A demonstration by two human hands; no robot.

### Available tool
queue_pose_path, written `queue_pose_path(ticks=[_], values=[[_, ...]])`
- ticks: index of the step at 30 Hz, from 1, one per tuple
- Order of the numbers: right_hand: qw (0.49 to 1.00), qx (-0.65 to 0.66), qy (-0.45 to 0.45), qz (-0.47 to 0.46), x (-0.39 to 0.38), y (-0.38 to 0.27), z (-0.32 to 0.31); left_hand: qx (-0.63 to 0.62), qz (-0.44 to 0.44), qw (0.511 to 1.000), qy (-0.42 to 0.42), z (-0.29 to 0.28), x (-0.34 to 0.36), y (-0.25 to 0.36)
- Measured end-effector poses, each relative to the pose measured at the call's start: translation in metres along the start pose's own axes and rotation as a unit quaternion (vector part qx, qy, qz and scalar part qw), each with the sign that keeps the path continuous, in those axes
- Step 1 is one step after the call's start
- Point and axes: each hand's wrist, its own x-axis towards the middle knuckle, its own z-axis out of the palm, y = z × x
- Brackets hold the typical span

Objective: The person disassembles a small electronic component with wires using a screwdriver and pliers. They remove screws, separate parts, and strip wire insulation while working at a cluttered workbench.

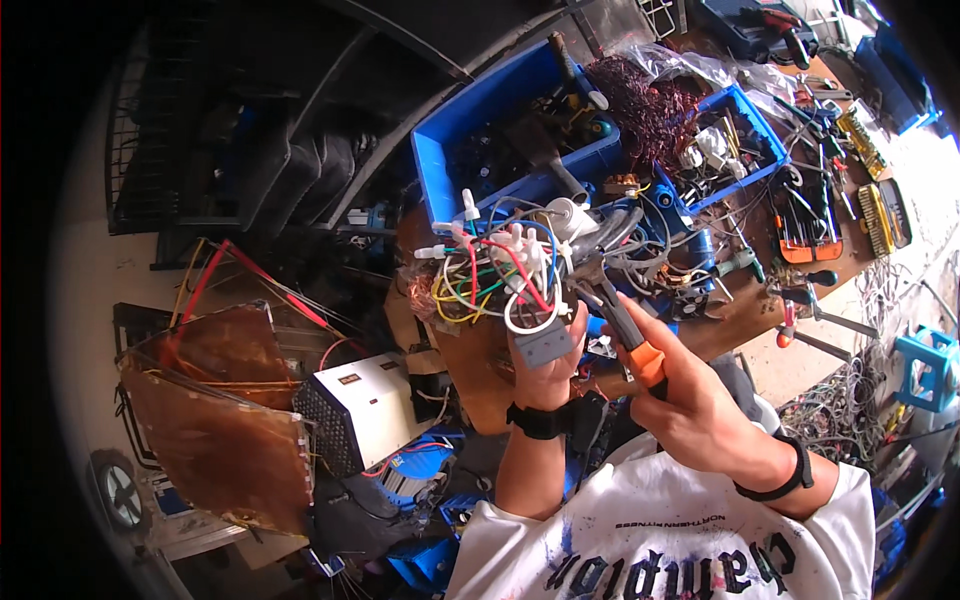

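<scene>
Head view: grey connector block (many-coloured wires); left hand holding.

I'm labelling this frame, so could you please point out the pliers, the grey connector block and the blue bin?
pliers (628, 335): head view, on the grey-and-orange handle.
grey connector block (545, 346): head view, on its front face.
blue bin (480, 105): head view, on its left wall.

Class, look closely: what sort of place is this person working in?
Probably a cluttered repair workshop: blue bins of parts, hand tools spread across the wooden bench, and a bundle of coloured wires being worked with pliers.
</scene>
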Motion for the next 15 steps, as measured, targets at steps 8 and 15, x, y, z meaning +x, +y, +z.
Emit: queue_pose_path(ticks=[8, 15], values=[[0.969, 0.139, -0.102, 0.174, 0.000, -0.023, -0.015, 0.155, -0.065, 0.984, 0.057, -0.022, -0.016, 0.012], [0.978, 0.126, -0.082, 0.144, 0.006, -0.019, -0.021, 0.003, 0.003, 0.990, 0.142, 0.015, 0.002, 0.006]])
